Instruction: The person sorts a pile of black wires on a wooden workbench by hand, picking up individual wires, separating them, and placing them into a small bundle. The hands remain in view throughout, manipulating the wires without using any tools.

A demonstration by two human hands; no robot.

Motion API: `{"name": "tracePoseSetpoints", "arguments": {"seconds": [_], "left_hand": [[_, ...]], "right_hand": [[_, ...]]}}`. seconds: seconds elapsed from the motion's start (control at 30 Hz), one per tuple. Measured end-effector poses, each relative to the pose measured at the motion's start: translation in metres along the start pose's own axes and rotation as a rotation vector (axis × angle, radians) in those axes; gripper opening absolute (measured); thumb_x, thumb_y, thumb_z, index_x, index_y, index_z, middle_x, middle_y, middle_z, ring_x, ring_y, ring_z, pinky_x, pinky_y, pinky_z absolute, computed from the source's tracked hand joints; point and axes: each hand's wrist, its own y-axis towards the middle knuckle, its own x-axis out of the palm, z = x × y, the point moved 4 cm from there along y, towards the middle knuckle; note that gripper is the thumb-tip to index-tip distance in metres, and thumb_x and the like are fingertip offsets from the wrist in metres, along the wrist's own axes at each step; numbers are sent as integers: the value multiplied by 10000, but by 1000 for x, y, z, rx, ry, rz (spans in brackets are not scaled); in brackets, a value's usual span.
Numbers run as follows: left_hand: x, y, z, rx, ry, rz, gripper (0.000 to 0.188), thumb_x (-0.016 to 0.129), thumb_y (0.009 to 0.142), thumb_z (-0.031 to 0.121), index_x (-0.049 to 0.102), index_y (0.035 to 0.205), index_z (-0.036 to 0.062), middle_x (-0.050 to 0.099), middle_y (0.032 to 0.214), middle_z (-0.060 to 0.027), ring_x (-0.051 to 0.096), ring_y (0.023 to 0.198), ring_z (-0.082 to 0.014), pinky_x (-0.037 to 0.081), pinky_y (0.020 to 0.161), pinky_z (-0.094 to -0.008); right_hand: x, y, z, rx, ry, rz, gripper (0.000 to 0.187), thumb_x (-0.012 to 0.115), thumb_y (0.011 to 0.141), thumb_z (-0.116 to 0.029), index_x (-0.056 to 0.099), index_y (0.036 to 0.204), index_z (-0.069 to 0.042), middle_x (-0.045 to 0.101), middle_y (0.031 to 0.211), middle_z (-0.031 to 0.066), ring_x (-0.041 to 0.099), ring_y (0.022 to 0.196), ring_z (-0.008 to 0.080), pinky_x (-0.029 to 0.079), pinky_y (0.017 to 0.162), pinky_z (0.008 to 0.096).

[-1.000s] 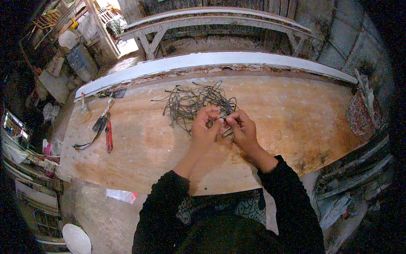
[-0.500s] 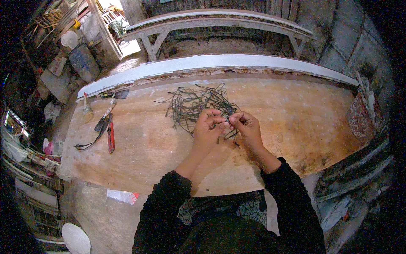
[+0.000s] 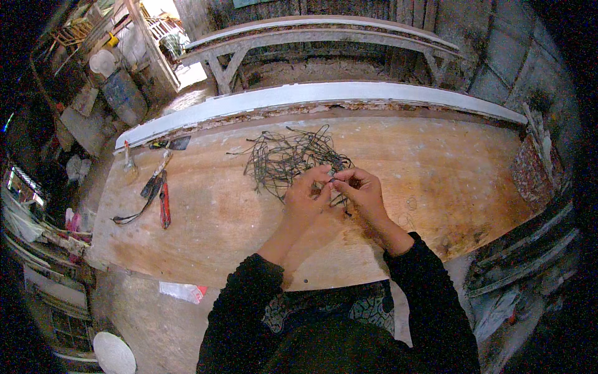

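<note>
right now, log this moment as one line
left hand: pinching at tangled thin dark cords | right hand: pinching close beside left hand | under: light brown wooden tabletop | left side: slim red tool

the tabletop (image 3: 218,249) is matt, scuffed wood; the tangled cords (image 3: 280,163) look dull; the sleeves (image 3: 430,293) are rough, matt cloth; the white board (image 3: 299,96) looks painted, smooth-faced.

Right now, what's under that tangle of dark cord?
The cord lies on the wooden table, whose surface shows through the looser loops. Where strands bunch, and where the left hand and right hand cover the cord's near right side, what's underneath can't be seen.
</note>
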Motion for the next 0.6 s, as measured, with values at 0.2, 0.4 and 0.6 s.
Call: {"name": "tracePoseSetpoints", "arguments": {"seconds": [0.2, 0.4, 0.6], "left_hand": [[-2, 1, 16, 47, 112, 64, 261, 625, 701, 25, 519, 940, 32, 590, 914, -79, 583, 796, -165, 487, 660, -268], [4, 2, 6, -276, -294, 21, 376, 612, 727, -3, 407, 1038, 46, 587, 864, -80, 572, 778, -127, 500, 598, -241], [3, 3, 9, -319, -444, 11, 363, 596, 744, -16, 391, 1037, 51, 577, 849, -85, 555, 754, -115, 509, 563, -227]], "right_hand": [[1, 2, 11, -115, -42, -27, 73, 603, 757, -73, 541, 782, -44, 552, 722, 0, 512, 667, 86, 415, 599, 221], [6, 1, 11, -60, 113, -82, 64, 552, 792, -53, 493, 814, -66, 475, 735, -36, 446, 701, 47, 367, 623, 187], [10, 0, 8, 118, 322, -212, 54, 531, 817, -103, 480, 813, -83, 488, 733, -23, 472, 699, 69, 391, 620, 201]]}}
